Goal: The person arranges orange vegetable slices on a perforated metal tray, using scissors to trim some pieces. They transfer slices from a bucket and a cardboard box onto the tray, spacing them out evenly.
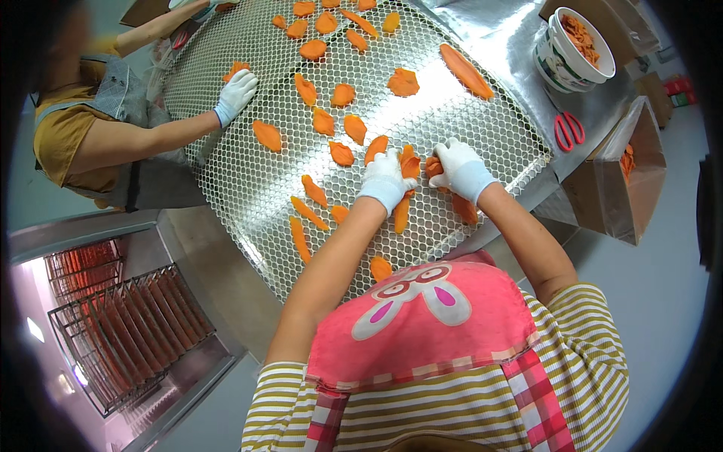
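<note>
My left hand [387, 178], in a white knit glove, rests over a wire-mesh rack [390, 243]. Its thumb and fingers touch a cluster of orange dried-looking food slices [410, 163]; whether it grips one is hidden. Just to its right, my gloved right hand [458, 168] has its fingers curled around a darker orange slice [434, 167]. Below the right hand lies another slice [464, 209], flat on the mesh. A long narrow slice [401, 214] extends toward me from beneath the left thumb. Many separate slices [341, 152] are spread beyond and left of my hands.
Across the left side, a co-worker's gloved hand [237, 93] touches a slice on the mesh. On the metal table [508, 34] stand a white bucket of orange pieces [565, 62] and red-handled scissors [568, 131]. A plastic-lined cardboard box [610, 186] sits right; racks of trays [133, 333] stand lower left.
</note>
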Demonstrator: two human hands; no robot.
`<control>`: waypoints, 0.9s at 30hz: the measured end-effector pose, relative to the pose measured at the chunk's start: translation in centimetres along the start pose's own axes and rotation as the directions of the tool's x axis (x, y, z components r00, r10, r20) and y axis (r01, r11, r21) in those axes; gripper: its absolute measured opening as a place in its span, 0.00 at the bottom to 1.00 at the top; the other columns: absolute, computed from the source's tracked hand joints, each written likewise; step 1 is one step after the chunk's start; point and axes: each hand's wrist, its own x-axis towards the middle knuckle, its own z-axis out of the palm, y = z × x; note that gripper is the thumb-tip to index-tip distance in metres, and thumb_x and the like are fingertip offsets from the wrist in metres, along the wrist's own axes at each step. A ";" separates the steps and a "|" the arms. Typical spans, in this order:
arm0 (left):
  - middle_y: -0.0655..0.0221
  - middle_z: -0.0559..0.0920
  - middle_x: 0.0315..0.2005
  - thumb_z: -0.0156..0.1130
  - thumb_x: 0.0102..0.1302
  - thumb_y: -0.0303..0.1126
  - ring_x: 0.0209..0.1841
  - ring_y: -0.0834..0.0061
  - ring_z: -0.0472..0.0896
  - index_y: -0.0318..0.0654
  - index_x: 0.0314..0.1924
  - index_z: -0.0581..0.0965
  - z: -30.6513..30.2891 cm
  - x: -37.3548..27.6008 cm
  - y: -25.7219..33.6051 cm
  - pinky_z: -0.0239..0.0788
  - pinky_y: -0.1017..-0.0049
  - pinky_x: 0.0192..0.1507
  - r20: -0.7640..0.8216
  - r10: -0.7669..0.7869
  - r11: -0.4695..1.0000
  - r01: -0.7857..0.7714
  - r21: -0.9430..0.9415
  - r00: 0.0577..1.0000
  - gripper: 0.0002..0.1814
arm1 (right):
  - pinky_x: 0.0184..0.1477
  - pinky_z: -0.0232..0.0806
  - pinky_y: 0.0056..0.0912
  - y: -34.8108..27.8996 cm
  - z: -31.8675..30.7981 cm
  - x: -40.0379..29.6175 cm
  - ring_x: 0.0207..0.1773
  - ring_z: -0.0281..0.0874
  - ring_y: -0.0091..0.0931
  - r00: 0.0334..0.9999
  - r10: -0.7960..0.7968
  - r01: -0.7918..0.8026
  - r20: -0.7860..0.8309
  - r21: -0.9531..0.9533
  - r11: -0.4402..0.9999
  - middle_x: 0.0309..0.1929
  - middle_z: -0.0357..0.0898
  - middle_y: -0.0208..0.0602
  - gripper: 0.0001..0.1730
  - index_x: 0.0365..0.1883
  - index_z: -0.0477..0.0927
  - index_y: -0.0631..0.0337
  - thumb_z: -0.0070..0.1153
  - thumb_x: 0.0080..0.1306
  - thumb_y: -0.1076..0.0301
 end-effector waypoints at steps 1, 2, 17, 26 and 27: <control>0.50 0.78 0.52 0.75 0.51 0.53 0.55 0.53 0.79 0.36 0.61 0.71 -0.2 0.3 -0.1 0.74 0.62 0.57 0.013 0.009 1.000 -0.009 0.003 1.000 0.43 | 0.54 0.71 0.43 0.2 0.0 0.0 0.51 0.77 0.46 1.000 -0.010 0.010 -0.001 -0.015 1.000 0.48 0.75 0.52 0.31 0.48 0.76 0.61 0.74 0.51 0.55; 0.48 0.79 0.50 0.75 0.50 0.52 0.53 0.53 0.80 0.34 0.61 0.72 -0.5 0.6 -0.3 0.75 0.63 0.55 0.026 0.018 1.000 -0.018 0.006 0.999 0.43 | 0.54 0.71 0.43 0.5 0.2 0.0 0.51 0.76 0.45 0.999 -0.029 0.029 -0.026 -0.028 0.999 0.49 0.75 0.50 0.32 0.48 0.77 0.60 0.75 0.50 0.55; 0.48 0.81 0.47 0.80 0.42 0.50 0.51 0.55 0.82 0.32 0.54 0.76 -1.6 0.8 0.0 0.75 0.64 0.55 0.063 -0.028 0.999 0.030 -0.025 0.998 0.42 | 0.54 0.71 0.42 0.6 -0.3 -0.1 0.48 0.77 0.44 0.999 -0.006 0.005 -0.040 -0.012 1.000 0.43 0.77 0.49 0.36 0.47 0.78 0.61 0.77 0.42 0.54; 0.51 0.81 0.47 0.78 0.43 0.53 0.50 0.55 0.82 0.35 0.50 0.78 -1.5 0.6 -0.9 0.76 0.63 0.54 0.051 0.052 0.997 -0.050 -0.055 0.997 0.38 | 0.50 0.74 0.41 0.7 -1.3 0.5 0.44 0.81 0.43 1.000 0.018 -0.020 0.021 0.103 0.994 0.39 0.81 0.47 0.33 0.42 0.78 0.61 0.77 0.41 0.54; 0.53 0.80 0.47 0.78 0.44 0.51 0.50 0.55 0.82 0.38 0.50 0.78 -1.7 0.2 -0.5 0.76 0.62 0.53 0.030 0.065 0.997 -0.064 -0.042 0.997 0.36 | 0.49 0.74 0.41 0.8 -1.4 0.2 0.44 0.81 0.43 1.000 0.008 -0.008 -0.001 0.105 0.994 0.38 0.81 0.47 0.32 0.41 0.78 0.61 0.77 0.41 0.54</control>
